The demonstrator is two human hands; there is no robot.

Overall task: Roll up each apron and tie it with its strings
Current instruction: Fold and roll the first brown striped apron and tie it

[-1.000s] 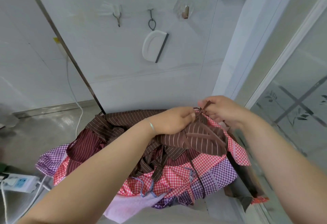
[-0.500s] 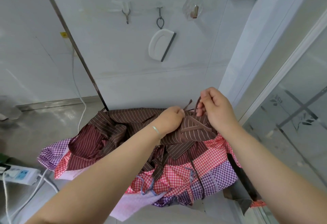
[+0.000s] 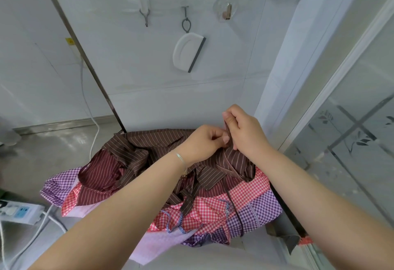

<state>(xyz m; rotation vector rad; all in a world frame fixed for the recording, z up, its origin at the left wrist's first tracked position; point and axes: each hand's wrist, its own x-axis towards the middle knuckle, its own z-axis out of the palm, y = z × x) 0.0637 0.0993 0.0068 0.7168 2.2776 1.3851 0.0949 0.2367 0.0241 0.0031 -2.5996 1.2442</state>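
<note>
Pinching the brown striped apron (image 3: 136, 152) at its top edge, the left hand (image 3: 204, 141) and right hand (image 3: 245, 131) meet at centre right of the frame, fingers curled tight on a thin strap. It lies heaped on checked aprons (image 3: 213, 210) in the lower middle. The cloth looks light, limp and unlikely to slip, so it should be held by hems and strings rather than by the loose middle.

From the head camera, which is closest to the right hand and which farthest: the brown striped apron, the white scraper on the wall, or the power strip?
1. Brown striped apron: pinched by the right hand.
2. White scraper: hanging on the wall above.
3. Power strip: far left, on the floor.
</note>
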